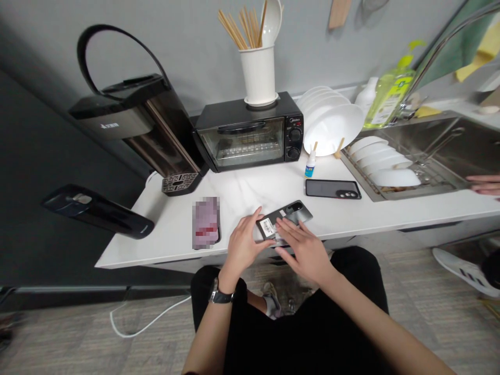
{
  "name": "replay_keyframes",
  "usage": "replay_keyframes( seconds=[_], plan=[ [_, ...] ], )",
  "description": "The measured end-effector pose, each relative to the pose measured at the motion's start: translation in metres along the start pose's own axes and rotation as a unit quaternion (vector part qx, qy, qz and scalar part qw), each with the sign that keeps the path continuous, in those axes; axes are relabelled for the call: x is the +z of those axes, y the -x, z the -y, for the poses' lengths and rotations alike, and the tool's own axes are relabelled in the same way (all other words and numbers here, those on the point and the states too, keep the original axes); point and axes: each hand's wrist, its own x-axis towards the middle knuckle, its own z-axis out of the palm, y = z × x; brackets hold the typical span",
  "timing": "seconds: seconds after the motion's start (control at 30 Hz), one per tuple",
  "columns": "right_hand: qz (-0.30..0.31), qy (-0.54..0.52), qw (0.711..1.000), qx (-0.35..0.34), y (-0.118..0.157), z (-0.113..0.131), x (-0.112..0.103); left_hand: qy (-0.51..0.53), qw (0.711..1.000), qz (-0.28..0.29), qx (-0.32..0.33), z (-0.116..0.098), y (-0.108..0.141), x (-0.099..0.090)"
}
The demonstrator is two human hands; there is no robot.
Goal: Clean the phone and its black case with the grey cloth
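A dark smartphone [287, 214] lies back side up near the counter's front edge, with a white barcode sticker on its back and a camera block at its far right end. My left hand [244, 239] steadies its left end, thumb on the near side and fingers along the far side. Stretched out over the phone's near half are the fingers of my right hand [302, 245]. A clear bit of film or plastic seems to show beneath them. Behind, to the right, rests a black-rimmed phone case [332, 189] with camera holes. Close to it stands a small white bottle with a blue label [310, 165].
A blurred-screen phone [206, 223] and a dark flask on its side [99, 211] are at left. Behind stand a water dispenser [152, 125], a toaster oven [250, 138] and plates [332, 122]. Bowls [386, 161] sit by the sink; another person's hand [484, 185] shows at right.
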Motion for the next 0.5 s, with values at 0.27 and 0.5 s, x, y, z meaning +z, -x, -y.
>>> replay_keyframes(
  seconds=[0.27, 0.5],
  plan=[
    [-0.048, 0.093, 0.991, 0.087, -0.021, -0.069, -0.009, 0.008, 1.000, -0.001, -0.015, -0.006, -0.001, -0.002],
    [-0.019, 0.014, 1.000, 0.015, -0.044, 0.006, 0.020, 0.007, 1.000, 0.002, -0.006, 0.000, 0.000, 0.000]
  ],
)
